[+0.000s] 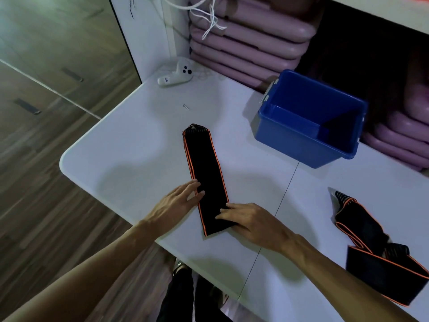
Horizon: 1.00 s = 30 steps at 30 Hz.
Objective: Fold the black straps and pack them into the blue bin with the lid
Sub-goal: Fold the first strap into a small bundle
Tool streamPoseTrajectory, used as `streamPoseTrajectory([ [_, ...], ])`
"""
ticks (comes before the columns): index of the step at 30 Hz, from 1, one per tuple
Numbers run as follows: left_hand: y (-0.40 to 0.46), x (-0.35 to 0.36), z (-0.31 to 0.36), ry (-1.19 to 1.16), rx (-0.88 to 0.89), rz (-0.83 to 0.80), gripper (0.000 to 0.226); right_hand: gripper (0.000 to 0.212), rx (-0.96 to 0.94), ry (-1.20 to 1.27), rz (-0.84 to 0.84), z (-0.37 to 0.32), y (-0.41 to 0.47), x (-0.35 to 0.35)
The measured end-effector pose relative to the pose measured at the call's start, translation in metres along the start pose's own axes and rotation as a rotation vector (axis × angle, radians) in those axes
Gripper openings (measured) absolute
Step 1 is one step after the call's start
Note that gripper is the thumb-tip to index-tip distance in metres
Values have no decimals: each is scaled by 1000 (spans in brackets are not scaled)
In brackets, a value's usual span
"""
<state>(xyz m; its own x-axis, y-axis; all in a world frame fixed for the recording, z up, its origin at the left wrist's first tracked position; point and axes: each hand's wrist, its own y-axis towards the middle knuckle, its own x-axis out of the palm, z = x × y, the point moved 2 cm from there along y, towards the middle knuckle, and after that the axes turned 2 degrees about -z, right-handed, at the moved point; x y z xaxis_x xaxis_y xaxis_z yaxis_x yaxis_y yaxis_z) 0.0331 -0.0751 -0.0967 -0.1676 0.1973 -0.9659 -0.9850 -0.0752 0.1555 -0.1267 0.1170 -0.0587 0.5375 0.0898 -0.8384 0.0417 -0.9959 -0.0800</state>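
Nearest the camera, low in the frame, two bare forearms reach up onto the white table, and the grip sits just above the frame's centre-bottom. The right hand lies over the near end of the folded black strap, its fingers loosely bent and pressing down on the cloth; whether the thumb is tucked under the edge cannot be told. The left hand rests with nearly straight fingertips on the strap's orange-trimmed left edge, holding nothing. That strap runs as a flat, narrow band from the hands up toward mid-frame, so it looks doubled lengthwise at least once but is too long to count as finished. At the lower right, well apart, a second strap lies in a loose, twisted heap, not yet folded. The blue bin stands open at the upper right of the table, and nothing shows inside it; no lid is in view. By my reading the task is at an early stage: one strap partly folded, one untouched, none packed, the bin not closed.
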Motion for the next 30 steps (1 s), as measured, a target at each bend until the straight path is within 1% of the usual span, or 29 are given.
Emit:
streamPoseTrajectory([
  [1,0,-1,3,-47,-29,3,41,37,23,44,-9,0,4,-3],
  [3,1,-5,8,-110,-22,18,38,32,112,146,-27,1,15,-12],
  [6,0,-14,7,-259,-25,15,25,28,243,248,-55,3,35,-25],
  [11,-6,-20,6,-542,-120,9,23,26,316,404,-79,12,60,-34],
  [13,-8,-18,9,-596,-219,64,22,26,346,437,-84,16,65,-31],
  [16,-8,-15,18,-667,-451,167,33,27,370,425,-106,19,69,-26],
  [17,-7,-14,21,-686,-509,194,30,28,373,418,-117,20,69,-24],
  [19,-6,-12,26,-741,-624,248,18,30,384,399,-128,23,70,-21],
  [21,-3,-12,29,-802,-694,282,21,30,402,349,-103,25,71,-19],
  [22,-2,-12,29,-787,-683,283,21,31,408,303,-83,26,72,-18],
  [24,2,-13,28,-695,-609,274,17,33,410,170,-44,25,75,-16],
  [26,4,-10,25,-613,-531,254,24,31,389,80,19,24,79,-14],
  [28,5,-5,21,-507,-449,236,32,29,370,51,100,23,81,-12],
  [30,6,-3,16,-394,-400,234,33,31,375,4,145,22,81,-9],
])
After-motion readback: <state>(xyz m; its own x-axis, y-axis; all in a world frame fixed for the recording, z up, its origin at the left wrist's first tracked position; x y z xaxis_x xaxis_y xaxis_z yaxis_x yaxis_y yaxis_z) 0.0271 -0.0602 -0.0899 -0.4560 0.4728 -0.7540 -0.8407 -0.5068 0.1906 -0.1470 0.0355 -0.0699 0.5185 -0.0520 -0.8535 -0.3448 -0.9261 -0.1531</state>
